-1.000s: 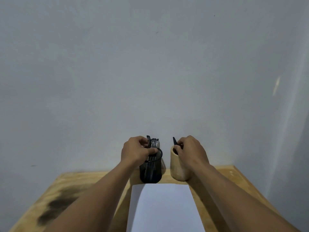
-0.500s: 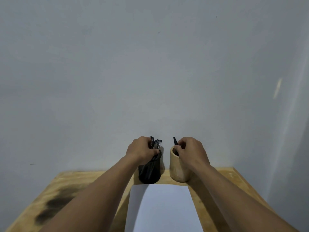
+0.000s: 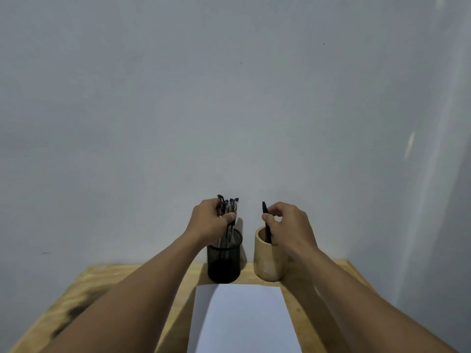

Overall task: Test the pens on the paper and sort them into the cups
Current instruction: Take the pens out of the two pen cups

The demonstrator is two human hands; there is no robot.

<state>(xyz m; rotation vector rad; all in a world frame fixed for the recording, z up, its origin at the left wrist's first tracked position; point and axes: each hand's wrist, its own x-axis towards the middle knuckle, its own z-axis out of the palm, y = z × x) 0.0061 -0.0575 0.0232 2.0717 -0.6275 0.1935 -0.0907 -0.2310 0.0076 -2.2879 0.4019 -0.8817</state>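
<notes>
A black mesh cup [image 3: 224,261] and a wooden cup [image 3: 267,261] stand side by side at the table's far edge. My left hand [image 3: 210,220] is closed around a bunch of pens [image 3: 230,207], lifted partly out of the mesh cup with their lower ends still inside it. My right hand [image 3: 288,222] pinches a single black pen [image 3: 265,220] whose lower end sits inside the wooden cup. A blank white sheet of paper [image 3: 242,319] lies in front of the cups, between my forearms.
The wooden table [image 3: 107,289] has a dark stain [image 3: 74,314] at the left. A plain grey wall rises directly behind the cups, and another wall closes in at the right.
My left hand has risen, drawing the bunch of pens higher out of the mesh cup. My right hand has lifted slightly with the black pen. The camera has tilted a little.
</notes>
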